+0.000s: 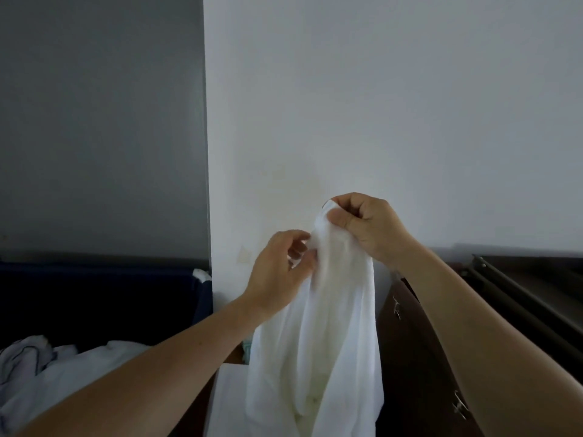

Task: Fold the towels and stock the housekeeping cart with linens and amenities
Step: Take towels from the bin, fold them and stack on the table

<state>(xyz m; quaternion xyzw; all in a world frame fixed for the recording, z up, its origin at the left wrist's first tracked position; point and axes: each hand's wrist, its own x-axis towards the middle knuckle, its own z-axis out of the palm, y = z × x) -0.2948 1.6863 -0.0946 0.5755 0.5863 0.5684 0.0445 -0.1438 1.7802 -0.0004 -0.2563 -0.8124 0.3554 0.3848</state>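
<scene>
Pinched between thumb and curled fingers of the right hand (pixel 369 228), the top corner of a white towel (pixel 325 326) is held up in the air, and the cloth hangs from it in loose, unfolded drapes. Just left of that corner and slightly lower, the left hand (pixel 277 272) has its fingers curled onto the towel's edge and seems to pinch it, though blur makes this uncertain. Under the towel's hanging end lies a flat white piece (pixel 227 395), possibly a folded linen. Well left of the towel, a rumpled heap of linens (pixel 63 367) sits by a dark blue bin (pixel 94 294); right of the towel stands a brown cabinet (pixel 410 357) with metal handles. Behind the towel is a white wall (pixel 378 105). I judge the task is early: this towel has no fold yet, the heap waits, and no stocked cart shows.
</scene>
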